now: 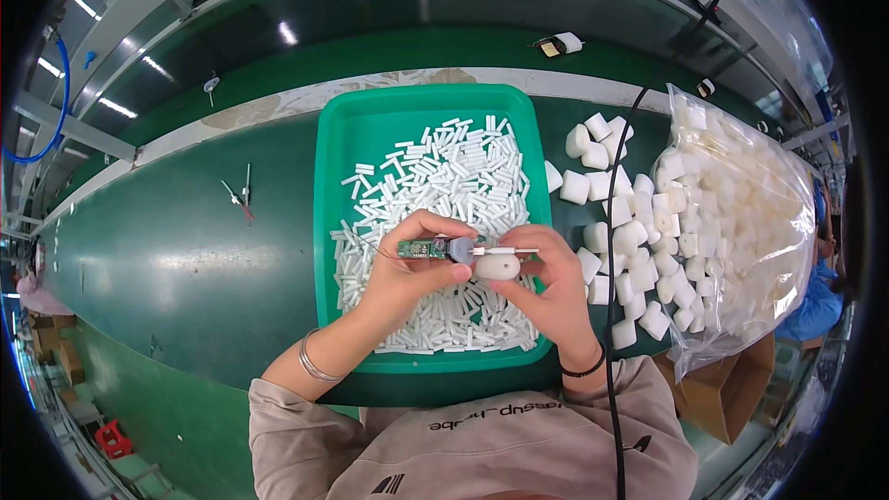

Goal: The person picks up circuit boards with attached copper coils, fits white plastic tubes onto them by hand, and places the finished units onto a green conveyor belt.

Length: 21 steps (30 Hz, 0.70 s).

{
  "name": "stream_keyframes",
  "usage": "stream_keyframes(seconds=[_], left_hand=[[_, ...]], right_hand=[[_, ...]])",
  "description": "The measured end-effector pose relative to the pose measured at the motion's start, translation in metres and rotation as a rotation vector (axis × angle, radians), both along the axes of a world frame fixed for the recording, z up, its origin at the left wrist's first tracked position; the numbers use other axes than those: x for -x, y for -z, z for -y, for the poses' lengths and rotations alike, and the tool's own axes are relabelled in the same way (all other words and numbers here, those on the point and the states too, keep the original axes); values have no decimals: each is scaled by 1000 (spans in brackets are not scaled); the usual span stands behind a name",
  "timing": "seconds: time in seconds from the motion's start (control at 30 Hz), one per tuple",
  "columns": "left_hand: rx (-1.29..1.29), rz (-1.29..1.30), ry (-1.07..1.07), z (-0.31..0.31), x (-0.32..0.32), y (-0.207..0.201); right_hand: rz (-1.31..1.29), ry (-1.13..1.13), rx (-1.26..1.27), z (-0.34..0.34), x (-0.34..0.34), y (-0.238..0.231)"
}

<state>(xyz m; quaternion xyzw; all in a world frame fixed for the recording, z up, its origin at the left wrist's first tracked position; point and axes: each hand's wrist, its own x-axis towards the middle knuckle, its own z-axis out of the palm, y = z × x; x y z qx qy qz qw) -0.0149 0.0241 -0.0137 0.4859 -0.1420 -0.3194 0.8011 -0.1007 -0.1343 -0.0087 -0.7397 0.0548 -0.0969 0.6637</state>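
In my left hand [407, 282], closed in a pinch, is a small device with a green circuit board [421, 248] and a grey rounded end [461, 251]. My right hand [557, 282] has its fingers closed around a white foam plug [497, 267] with a small hole. Just above the plug, a thin white tube on a slim rod [505, 251] reaches from the grey end toward my right fingers. Both hands are over a green tray [431, 100] heaped with short white tubes [472, 176]. How the plug meets the grey end is hidden by my fingers.
Loose foam plugs [576, 187] lie right of the tray, spilling from a clear plastic bag [755, 222]. A black cable [611, 352] hangs down past my right arm. Two thin rods [243, 194] lie on the left. Another device [560, 43] rests on the green conveyor [370, 46] behind.
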Motion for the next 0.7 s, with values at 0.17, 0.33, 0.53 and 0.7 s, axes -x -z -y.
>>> stream_keyframes(seconds=[0.17,0.33,0.53,0.7], left_hand=[[-47,54,14,-2,2,0],[-74,283,-74,-2,4,-3],[-115,374,30,0,7,-5],[-247,356,58,-2,4,-2]], right_hand=[[-41,43,46,1,3,1],[17,92,-189,0,7,-3],[7,96,-181,4,16,5],[213,184,65,-4,14,9]])
